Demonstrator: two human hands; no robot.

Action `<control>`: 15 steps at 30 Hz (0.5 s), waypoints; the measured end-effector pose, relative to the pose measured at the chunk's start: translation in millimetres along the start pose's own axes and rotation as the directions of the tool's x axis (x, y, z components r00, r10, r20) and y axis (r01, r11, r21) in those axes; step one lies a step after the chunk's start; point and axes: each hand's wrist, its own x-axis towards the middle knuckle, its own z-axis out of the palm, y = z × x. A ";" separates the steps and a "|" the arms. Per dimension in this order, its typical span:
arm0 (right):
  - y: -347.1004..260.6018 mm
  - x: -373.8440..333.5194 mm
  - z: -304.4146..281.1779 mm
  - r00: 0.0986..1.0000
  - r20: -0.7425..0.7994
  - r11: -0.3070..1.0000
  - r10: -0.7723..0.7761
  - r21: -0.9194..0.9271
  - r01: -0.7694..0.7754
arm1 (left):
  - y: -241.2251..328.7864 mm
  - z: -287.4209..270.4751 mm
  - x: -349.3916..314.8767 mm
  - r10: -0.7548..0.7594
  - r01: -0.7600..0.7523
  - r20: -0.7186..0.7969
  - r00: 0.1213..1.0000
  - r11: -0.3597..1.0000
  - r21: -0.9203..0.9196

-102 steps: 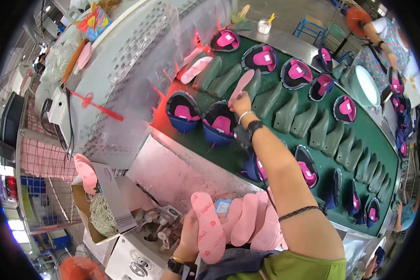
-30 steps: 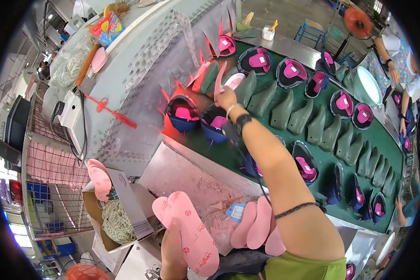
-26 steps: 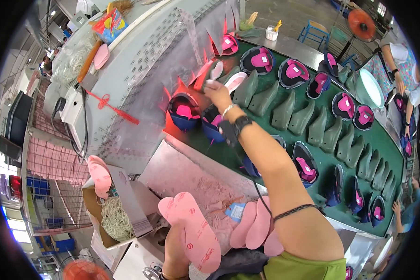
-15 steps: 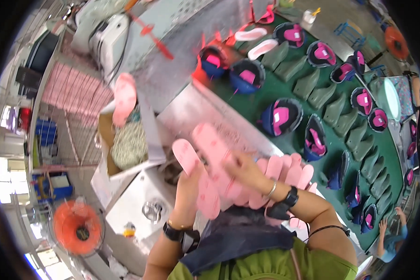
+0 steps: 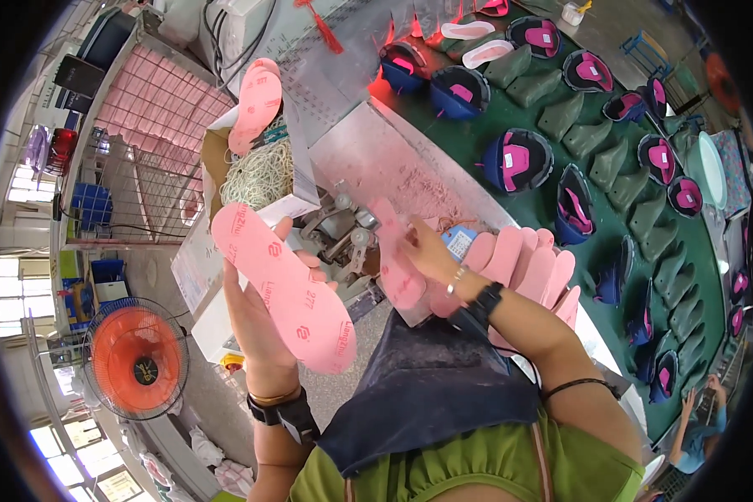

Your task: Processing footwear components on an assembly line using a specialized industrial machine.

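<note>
A pink printed insole lies across the palm of my left hand, its sole-shaped face turned up. Thumb and fingers of that hand hold it at both edges. To the right, my right hand is closed at the edge of another pink insole, which is slightly blurred and stands beside a metal machine part. Next to my right wrist, several pink insoles lie fanned in a heap. A blue-and-white tag shows behind the right hand.
An open carton holds pale cord, with more pink insoles on its far edge. A green table carries dark blue shoe uppers and green lasts. An orange fan stands left. Another person is at far right.
My two hands have moved apart. The left one has gone left with its insole, now broad side up; the right has shifted slightly up with the other insole.
</note>
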 end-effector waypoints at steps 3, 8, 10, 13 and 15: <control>-23.4 26.1 -3.3 0.992 -0.108 0.995 -0.071 -0.070 0.064 | -5.7 -3.7 -2.1 -0.028 0.028 0.012 1.000 0.998 0.053; -34.2 20.0 -53.9 0.961 -0.138 0.936 -0.240 -0.295 0.192 | -13.3 -2.2 -3.0 -0.181 0.181 -0.019 0.983 0.983 0.036; -28.7 18.7 -68.4 0.893 -0.172 0.849 -0.416 -0.426 0.313 | -17.0 1.8 2.2 -0.231 0.233 -0.028 0.972 0.968 0.090; -17.8 10.6 -69.3 0.791 -0.132 0.723 -0.597 -0.515 0.460 | -21.4 11.6 9.6 -0.216 0.216 -0.011 0.976 0.976 0.030; -13.7 -0.2 -55.2 0.815 -0.055 0.721 -0.577 -0.502 0.477 | -23.5 20.5 12.3 -0.209 0.209 -0.026 0.978 0.978 -0.005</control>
